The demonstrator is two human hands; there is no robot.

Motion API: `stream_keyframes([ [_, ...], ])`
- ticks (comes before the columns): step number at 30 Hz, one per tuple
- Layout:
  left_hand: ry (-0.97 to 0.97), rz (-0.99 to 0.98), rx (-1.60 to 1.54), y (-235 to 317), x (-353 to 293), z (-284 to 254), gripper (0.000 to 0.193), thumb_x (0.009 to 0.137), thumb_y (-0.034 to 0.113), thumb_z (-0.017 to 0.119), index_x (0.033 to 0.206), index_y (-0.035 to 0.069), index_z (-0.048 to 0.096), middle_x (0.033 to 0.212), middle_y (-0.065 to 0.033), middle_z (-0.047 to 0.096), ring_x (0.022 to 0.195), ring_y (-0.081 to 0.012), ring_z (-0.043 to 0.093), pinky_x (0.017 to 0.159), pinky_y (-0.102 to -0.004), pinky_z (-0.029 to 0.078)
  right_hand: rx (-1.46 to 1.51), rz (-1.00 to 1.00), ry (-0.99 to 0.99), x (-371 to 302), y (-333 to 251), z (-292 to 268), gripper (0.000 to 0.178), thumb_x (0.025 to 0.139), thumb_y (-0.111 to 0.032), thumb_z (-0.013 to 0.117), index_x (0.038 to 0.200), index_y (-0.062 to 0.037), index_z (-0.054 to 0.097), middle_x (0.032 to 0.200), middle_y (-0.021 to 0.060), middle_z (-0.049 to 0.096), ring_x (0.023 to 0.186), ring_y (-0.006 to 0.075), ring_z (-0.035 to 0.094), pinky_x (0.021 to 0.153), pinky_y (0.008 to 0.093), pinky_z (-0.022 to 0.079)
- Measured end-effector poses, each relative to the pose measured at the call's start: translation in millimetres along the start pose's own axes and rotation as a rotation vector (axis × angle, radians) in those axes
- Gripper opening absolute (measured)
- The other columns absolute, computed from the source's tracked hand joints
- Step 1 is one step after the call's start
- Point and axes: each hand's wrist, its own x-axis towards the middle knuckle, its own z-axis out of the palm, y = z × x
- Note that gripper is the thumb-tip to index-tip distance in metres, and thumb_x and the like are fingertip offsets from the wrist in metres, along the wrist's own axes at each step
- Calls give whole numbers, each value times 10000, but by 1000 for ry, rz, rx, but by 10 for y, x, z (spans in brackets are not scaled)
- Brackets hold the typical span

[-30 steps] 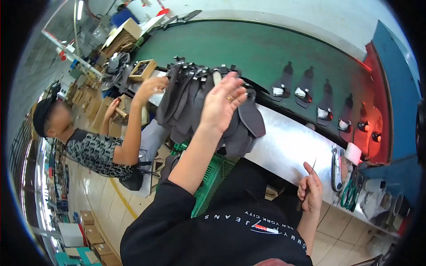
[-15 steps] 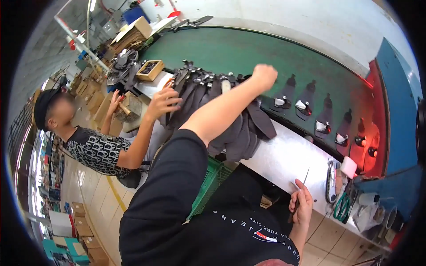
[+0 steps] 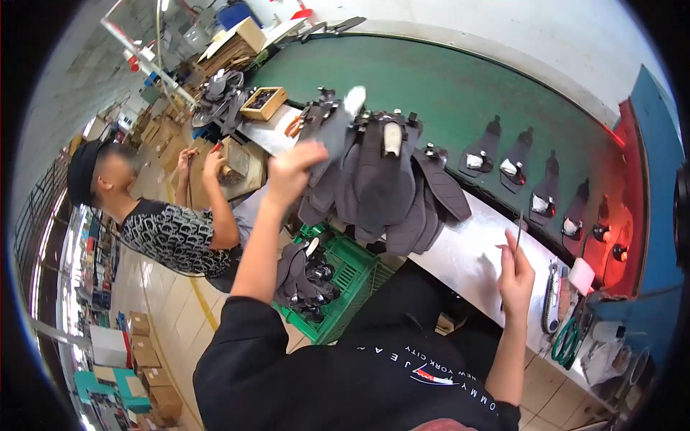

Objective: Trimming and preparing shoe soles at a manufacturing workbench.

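My left hand point(image 3: 297, 171) is smeared by motion, with its fingers closed around the lower end of a dark grey padded piece point(image 3: 335, 131) with a white tip. More padded pieces point(image 3: 366, 176) with black fittings lie heaped beside it, overhanging the near edge of the metal table point(image 3: 471, 241). On the right, above that table, my right hand point(image 3: 516, 280) grips a thin pointed metal tool point(image 3: 520, 228), its tip upward; the exact kind is unclear.
A green belt point(image 3: 431, 86) carries a row of grey pieces with white patches point(image 3: 512, 169) toward a red-lit blue housing point(image 3: 658, 201). Scissors point(image 3: 566, 341) and a utility knife point(image 3: 552, 298) lie right. A green crate point(image 3: 352, 276) holds similar pieces. A co-worker point(image 3: 176, 233) is at left.
My left hand has come back from over the belt to the left of the heap, and a grey padded piece is now in it. My right hand has risen slightly with its tool.
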Motion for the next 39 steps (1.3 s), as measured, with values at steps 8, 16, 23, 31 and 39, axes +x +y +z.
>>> stream_keyframes([
  [8,-577,-392,-94,380,-447,111,643,696,107,704,1324,105,566,1432,-145,485,1382,-326,382,1109,-437,340,-178,112,-284,1104,303,947,438,853,-193,660,1231,24,617,949,104,695,802,145,635,748,290,502],
  [16,-113,-522,-127,1465,68,1170,832,864,402,654,1444,-79,303,1532,-311,203,1443,-463,139,1139,-555,177,352,448,-407,540,169,1152,348,913,-115,594,1245,-18,628,772,-13,619,497,51,467,467,223,399],
  [23,-283,-497,47,1637,-66,1635,1135,601,465,840,1480,14,283,1569,-290,54,1439,-513,-8,1111,-652,78,236,359,-209,726,214,892,531,959,-186,564,1420,20,402,1010,102,707,423,40,430,368,187,342],
  [31,-238,-495,3,971,-193,1421,985,571,453,818,1444,197,443,1605,-143,141,1458,-464,36,1076,-710,36,282,488,-485,1238,134,1378,674,927,-171,615,1479,20,278,860,122,707,455,39,456,377,183,346],
  [39,-197,-463,-52,362,-283,1223,947,508,431,805,1393,261,511,1585,-111,221,1460,-442,91,1074,-728,38,241,452,-467,1324,-70,2241,185,929,-145,618,1041,-5,578,726,62,636,389,63,431,322,222,309],
])
